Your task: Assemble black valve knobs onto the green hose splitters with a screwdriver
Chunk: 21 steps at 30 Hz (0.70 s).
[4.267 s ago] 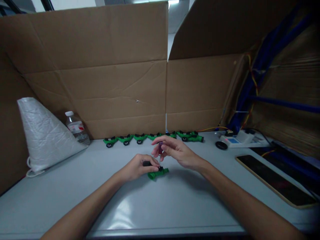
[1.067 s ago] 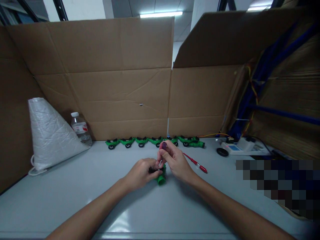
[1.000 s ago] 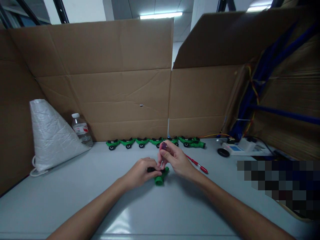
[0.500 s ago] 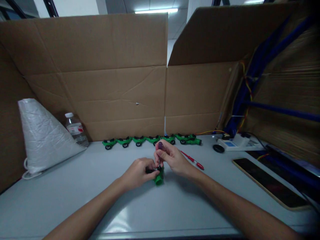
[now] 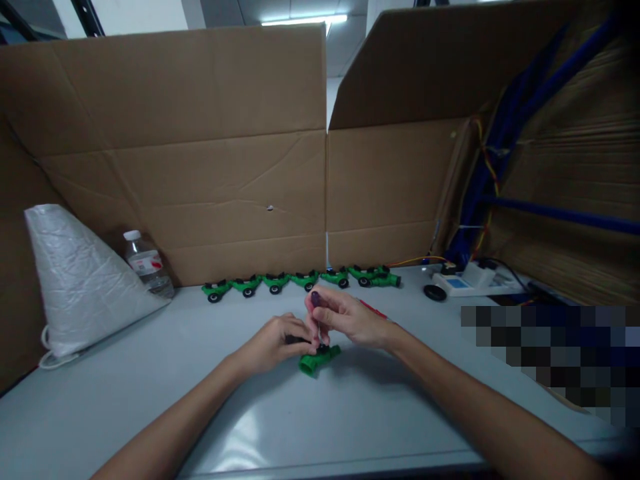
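Observation:
A small green toy car body (image 5: 319,359) lies on the grey table (image 5: 150,373) in front of me. My left hand (image 5: 274,341) is closed around its near end, fingers pinching a black part. My right hand (image 5: 345,318) pinches a small screwdriver with a purple handle (image 5: 315,300), held upright with its tip down on the green piece. The two hands touch over the toy.
A row of several finished green toy cars (image 5: 300,280) lines the cardboard wall (image 5: 200,167). A white bag (image 5: 75,283) and water bottle (image 5: 145,263) stand at the left. A white device (image 5: 465,280) with wires sits at the right, with a blurred-out area below it.
The green piece has turned from pointing toward me to lying more crosswise. My hands stay over it, with the screwdriver upright. The red pen is now hidden behind my right hand.

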Each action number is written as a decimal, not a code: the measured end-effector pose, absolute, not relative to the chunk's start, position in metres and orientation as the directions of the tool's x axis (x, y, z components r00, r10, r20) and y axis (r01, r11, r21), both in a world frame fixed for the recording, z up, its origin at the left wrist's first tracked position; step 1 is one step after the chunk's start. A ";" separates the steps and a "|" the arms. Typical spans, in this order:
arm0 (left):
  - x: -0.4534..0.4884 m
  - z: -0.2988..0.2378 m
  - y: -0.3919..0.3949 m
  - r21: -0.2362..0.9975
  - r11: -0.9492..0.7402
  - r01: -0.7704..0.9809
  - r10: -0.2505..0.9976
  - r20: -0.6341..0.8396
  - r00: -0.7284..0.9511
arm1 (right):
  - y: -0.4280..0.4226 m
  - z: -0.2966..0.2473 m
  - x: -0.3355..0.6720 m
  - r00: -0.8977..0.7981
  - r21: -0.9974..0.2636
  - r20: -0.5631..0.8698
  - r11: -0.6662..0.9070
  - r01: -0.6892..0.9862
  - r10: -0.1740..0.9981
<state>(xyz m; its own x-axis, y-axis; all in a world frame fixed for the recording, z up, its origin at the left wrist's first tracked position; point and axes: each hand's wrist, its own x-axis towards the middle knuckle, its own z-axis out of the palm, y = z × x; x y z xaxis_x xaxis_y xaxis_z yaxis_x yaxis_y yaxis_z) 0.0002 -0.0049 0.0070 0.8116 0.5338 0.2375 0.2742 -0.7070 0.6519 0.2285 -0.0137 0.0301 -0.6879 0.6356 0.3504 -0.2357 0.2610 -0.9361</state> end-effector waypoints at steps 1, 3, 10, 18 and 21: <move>0.001 0.005 -0.007 0.615 -0.722 0.317 0.560 0.250 0.790 | -0.014 0.028 0.226 -0.652 -0.929 0.369 0.292 -0.228 0.663; 0.003 -0.001 -0.012 0.523 -0.737 0.427 0.621 0.276 0.733 | -0.014 0.022 0.220 -0.560 -0.910 0.413 0.352 -0.219 0.718; 0.007 -0.002 -0.016 0.426 -0.727 0.538 0.675 0.304 0.672 | -0.009 0.016 0.215 -0.463 -0.906 0.423 0.373 -0.199 0.779; 0.002 0.016 -0.009 0.671 -0.711 0.211 0.475 0.238 0.847 | -0.014 0.029 0.232 -0.761 -0.952 0.307 0.202 -0.232 0.571; 0.004 0.008 -0.013 0.562 -0.754 0.340 0.548 0.252 0.798 | -0.015 0.024 0.224 -0.651 -0.929 0.364 0.308 -0.204 0.666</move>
<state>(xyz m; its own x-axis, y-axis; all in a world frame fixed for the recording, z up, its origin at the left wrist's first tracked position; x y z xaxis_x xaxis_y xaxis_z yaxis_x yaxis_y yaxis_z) 0.0035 -0.0127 0.0081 0.7977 0.5478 0.2521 0.3403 -0.7540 0.5619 0.2243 -0.0151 0.0237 -0.6513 0.6659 0.3638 -0.2041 0.3081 -0.9292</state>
